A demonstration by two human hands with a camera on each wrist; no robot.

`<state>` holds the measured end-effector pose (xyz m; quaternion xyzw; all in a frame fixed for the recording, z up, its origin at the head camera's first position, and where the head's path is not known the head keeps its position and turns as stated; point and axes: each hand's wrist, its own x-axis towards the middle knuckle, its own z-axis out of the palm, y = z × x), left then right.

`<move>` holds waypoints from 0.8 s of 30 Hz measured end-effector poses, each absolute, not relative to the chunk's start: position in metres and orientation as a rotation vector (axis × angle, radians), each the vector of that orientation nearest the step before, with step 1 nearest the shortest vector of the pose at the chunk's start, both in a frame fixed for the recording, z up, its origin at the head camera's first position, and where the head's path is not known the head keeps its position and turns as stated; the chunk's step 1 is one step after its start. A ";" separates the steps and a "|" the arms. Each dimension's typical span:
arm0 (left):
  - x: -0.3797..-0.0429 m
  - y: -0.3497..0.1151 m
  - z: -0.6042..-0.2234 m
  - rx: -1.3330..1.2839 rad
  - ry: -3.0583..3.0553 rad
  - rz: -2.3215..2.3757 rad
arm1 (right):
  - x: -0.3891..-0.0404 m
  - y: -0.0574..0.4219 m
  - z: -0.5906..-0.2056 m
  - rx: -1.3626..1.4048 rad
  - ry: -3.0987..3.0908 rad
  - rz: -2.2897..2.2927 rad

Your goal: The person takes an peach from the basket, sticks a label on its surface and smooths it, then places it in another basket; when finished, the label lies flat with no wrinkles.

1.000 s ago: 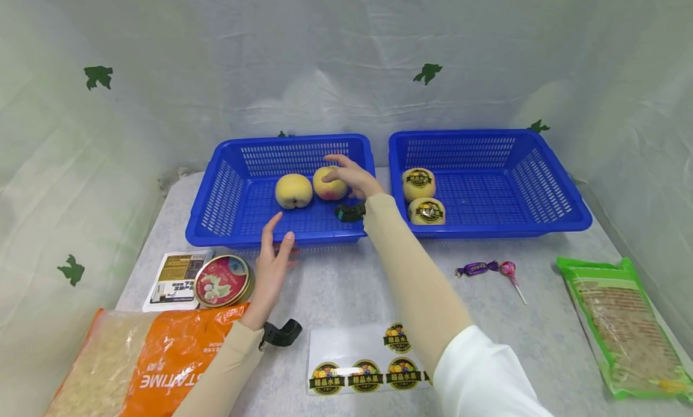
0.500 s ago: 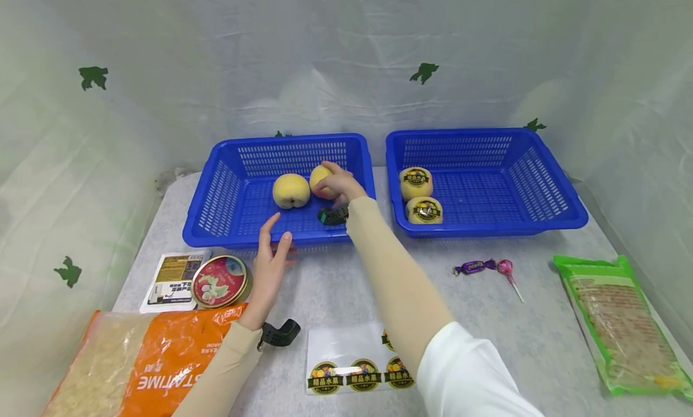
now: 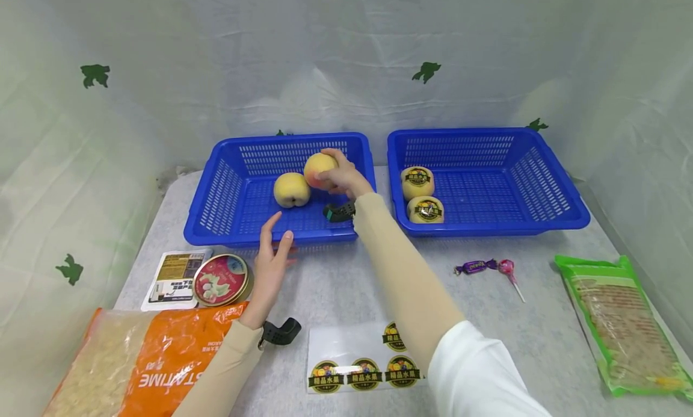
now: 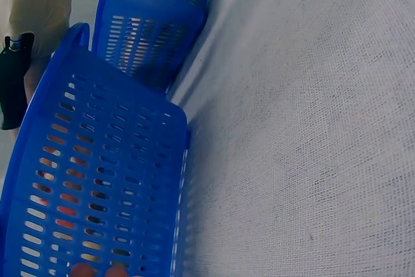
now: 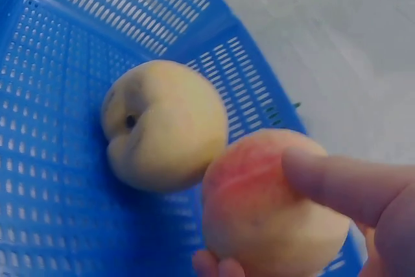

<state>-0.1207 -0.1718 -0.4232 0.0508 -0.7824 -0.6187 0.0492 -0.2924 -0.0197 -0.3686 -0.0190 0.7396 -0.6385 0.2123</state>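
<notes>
My right hand (image 3: 344, 175) grips a peach (image 3: 318, 168) between thumb and fingers, inside the left blue basket (image 3: 243, 239). Its red blush and seam show beside my thumb (image 5: 311, 173) in the right wrist view. A second peach (image 3: 292, 190), pale yellow, lies just left of it on the basket floor, its stem hollow (image 5: 131, 120) visible in the right wrist view. My left hand (image 3: 271, 266) is at that basket's front wall, fingers spread and holding nothing. Only two fingertips (image 4: 82, 270) of it appear at the bottom of the left wrist view.
The right blue basket (image 3: 487, 229) holds two peaches (image 3: 417, 182) with round labels. A sticker sheet (image 3: 346, 345) lies in front, partly behind my right arm. A round tin (image 3: 219, 280), white packet (image 3: 175, 278) and orange bag (image 3: 178, 357) lie left; candy (image 3: 475, 266), lollipop (image 3: 506, 268) and green-edged bag (image 3: 622, 321) lie right.
My right hand has come down onto the right-hand peach, closed its fingers round it and raised it slightly. The left hand has stayed in place.
</notes>
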 end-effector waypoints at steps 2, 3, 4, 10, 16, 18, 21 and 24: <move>-0.121 -0.172 -0.423 0.153 -2.384 -1.884 | -0.293 -0.018 -0.363 -0.142 2.012 -1.804; -0.121 -0.172 -0.423 0.155 -2.381 -1.885 | -0.293 -0.017 -0.359 -0.183 1.986 -1.820; -0.121 -0.172 -0.423 0.152 -2.379 -1.887 | -0.294 -0.016 -0.356 -0.223 1.964 -1.830; -0.121 -0.172 -0.424 0.159 -2.379 -1.885 | -0.291 -0.005 -0.329 -0.495 1.900 -1.784; -0.121 -0.171 -0.425 0.163 -2.382 -1.883 | -0.270 0.019 -0.295 -0.750 1.832 -1.716; -0.121 -0.171 -0.425 0.163 -2.382 -1.882 | -0.261 0.027 -0.287 -0.810 1.821 -1.703; -0.121 -0.171 -0.425 0.163 -2.373 -1.886 | -0.251 0.038 -0.281 -0.861 1.835 -1.687; -0.121 -0.171 -0.425 0.160 -2.370 -1.895 | -0.243 0.048 -0.280 -0.869 1.857 -1.684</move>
